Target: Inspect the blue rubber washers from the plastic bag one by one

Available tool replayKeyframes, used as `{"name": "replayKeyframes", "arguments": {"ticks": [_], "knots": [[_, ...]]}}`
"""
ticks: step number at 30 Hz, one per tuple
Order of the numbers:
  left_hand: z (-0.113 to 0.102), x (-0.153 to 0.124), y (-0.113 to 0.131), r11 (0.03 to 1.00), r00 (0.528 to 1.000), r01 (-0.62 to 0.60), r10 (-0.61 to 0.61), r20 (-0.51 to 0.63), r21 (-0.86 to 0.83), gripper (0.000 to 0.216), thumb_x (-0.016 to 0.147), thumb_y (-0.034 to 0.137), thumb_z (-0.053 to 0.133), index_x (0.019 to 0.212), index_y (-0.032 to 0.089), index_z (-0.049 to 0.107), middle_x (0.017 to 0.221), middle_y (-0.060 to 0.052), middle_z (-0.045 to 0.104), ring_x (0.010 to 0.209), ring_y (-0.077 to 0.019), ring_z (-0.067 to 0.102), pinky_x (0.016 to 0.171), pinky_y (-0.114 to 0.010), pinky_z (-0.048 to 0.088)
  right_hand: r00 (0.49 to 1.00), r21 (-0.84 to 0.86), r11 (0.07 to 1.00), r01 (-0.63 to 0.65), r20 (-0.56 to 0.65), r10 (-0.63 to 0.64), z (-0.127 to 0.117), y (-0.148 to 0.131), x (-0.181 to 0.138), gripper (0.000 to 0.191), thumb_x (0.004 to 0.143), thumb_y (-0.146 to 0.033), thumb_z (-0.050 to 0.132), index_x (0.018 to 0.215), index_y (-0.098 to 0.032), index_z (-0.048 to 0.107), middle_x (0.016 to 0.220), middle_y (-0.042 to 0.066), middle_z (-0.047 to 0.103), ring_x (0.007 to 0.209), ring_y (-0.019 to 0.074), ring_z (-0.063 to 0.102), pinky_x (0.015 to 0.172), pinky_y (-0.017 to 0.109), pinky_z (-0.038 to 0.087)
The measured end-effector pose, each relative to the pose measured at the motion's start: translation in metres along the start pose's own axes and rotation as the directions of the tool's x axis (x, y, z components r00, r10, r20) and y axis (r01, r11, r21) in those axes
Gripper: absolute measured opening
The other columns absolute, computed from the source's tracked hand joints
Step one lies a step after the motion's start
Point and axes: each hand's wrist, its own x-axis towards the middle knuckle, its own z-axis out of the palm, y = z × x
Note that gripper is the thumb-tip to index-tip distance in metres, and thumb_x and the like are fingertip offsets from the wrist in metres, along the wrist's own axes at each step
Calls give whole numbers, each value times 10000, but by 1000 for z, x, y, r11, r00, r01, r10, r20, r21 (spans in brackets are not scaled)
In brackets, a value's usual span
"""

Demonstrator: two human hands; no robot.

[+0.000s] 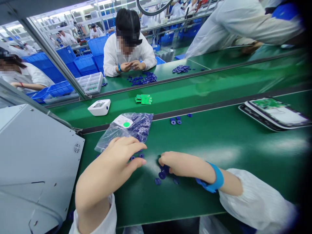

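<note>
My left hand (119,162) hovers over the green bench, fingers pinched together just above a few small blue rings (136,157); what sits between the fingertips is hidden. My right hand (176,162), with a blue wrist strap (215,180), is curled down onto a small cluster of blue rings (162,172). A clear plastic bag (128,128) with a white label and green dot holds many more blue rings and lies just beyond my left hand.
A grey metal cabinet (36,162) stands at my left. A white device (99,107) and green circuit boards (143,99) lie on the belt (195,94). Trays with boards (273,112) sit at right. Three loose rings (175,121) lie ahead. People work opposite, by blue crates (85,63).
</note>
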Motion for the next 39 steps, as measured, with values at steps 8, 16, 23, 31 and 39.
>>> {"name": "replayKeyframes", "arguments": {"ticks": [8,16,23,31,39], "knots": [[8,1,-2,1000,999,-14,14,-29,-8,269,949,263,506,1209,229,565,1237,-63,583,1114,-226,547,962,-428,446,993,14,999,-43,-114,45,-27,10,-4,147,848,-70,534,851,-145,661,858,119,655,845,267,596,713,349,432],[4,16,15,969,989,-144,146,-2,-202,256,895,277,613,1145,225,588,958,-18,639,903,-174,558,831,-325,426,881,814,495,306,-438,177,-49,-45,-46,161,840,-334,684,854,-189,616,739,2,679,672,130,642,612,225,503],[1,20,22,886,942,-333,327,-73,-324,193,875,345,642,990,191,659,805,18,636,781,-115,581,981,-324,355,791,815,402,417,-543,281,-44,-59,-63,234,694,-237,820,651,-180,597,611,-1,653,550,112,629,514,176,514],[1,22,21,856,924,-380,369,-101,-352,136,859,297,667,937,186,675,824,14,647,790,-113,595,995,-309,364,817,799,447,403,-534,219,-45,-60,-65,254,756,-304,772,627,-177,593,600,13,651,538,116,623,508,187,514],[-1,23,21,837,912,-406,394,-112,-365,98,850,242,674,918,170,677,826,7,668,795,-118,607,1005,-307,376,818,738,509,443,-565,107,-43,-56,-68,176,767,-179,753,668,-187,608,679,-15,659,617,97,610,569,181,486]]}}
